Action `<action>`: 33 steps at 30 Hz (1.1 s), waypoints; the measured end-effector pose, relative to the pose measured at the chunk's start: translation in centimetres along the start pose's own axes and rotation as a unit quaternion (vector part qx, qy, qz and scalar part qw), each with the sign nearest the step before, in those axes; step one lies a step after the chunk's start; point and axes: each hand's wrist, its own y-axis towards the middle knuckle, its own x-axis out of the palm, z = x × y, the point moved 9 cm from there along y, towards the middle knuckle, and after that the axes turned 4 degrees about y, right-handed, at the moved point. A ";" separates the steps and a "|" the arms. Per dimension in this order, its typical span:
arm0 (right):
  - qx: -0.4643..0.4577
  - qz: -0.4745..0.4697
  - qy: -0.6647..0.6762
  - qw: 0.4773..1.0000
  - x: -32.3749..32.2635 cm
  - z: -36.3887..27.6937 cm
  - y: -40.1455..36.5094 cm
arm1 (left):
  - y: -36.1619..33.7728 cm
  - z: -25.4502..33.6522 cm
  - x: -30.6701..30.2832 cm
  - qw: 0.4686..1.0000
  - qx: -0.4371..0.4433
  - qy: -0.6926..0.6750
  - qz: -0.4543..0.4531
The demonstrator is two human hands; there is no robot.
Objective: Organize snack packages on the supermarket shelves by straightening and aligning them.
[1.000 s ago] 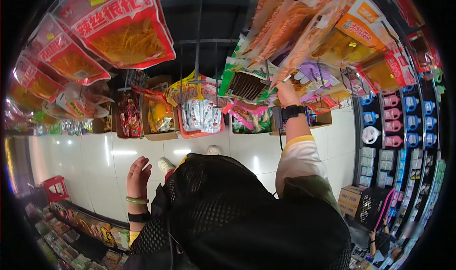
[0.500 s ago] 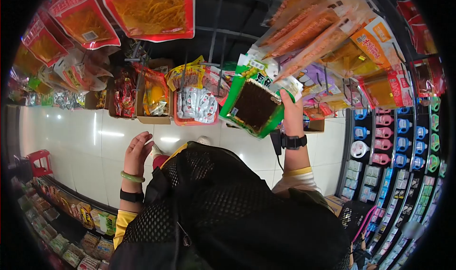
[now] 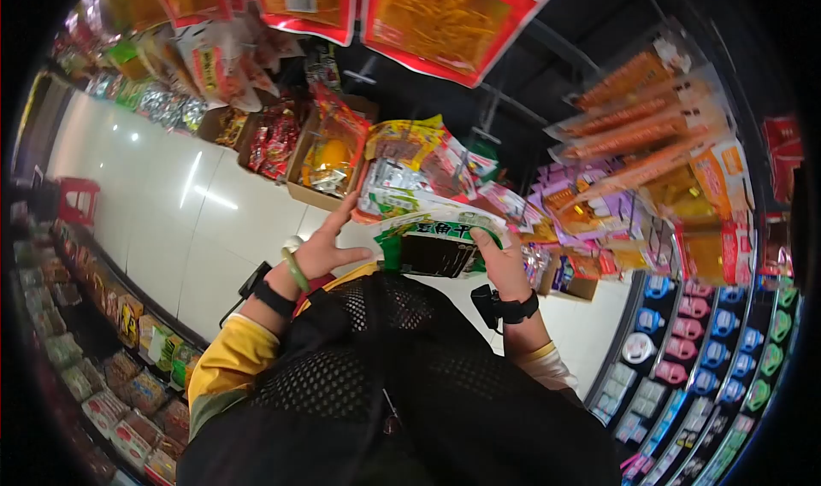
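Observation:
A green-and-white food bag with a dark-filled window and printed lettering is held upright in front of my chest. My right hand grips its right end, thumb over the front and the other fingers hidden behind. On the opposite side, my left hand is open, fingers and thumb spread, with the thumb tip close to the bag's left edge. A green bangle and a black band circle the left wrist. Just beyond the bag lie a tray of silvery packets and yellow packets.
Red-edged bags hang overhead, and long orange packets hang at the right. A cardboard box stands beyond my left hand. Detergent bottles line the right shelves. A red stool is on the floor at left.
My right hand has brought the bag down and closer to my chest, turning it more level. My left hand has moved right toward it and spread its fingers. The view has turned.

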 end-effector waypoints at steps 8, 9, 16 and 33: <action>0.006 -0.072 0.297 0.952 8.7 -9.0 5.1 | -1.0 5.3 -6.7 0.986 -0.002 -0.158 -0.057; 0.044 -0.060 0.347 0.935 9.7 -8.8 5.8 | -1.3 5.4 -7.6 0.986 0.001 -0.157 -0.051; 0.213 -0.124 0.422 0.873 18.3 -5.6 7.2 | -5.6 1.5 -8.4 0.819 -0.112 -0.558 -0.066; 0.153 -0.071 0.408 0.897 26.6 -7.2 7.6 | -9.5 -5.0 -17.9 0.730 -0.084 -0.677 -0.034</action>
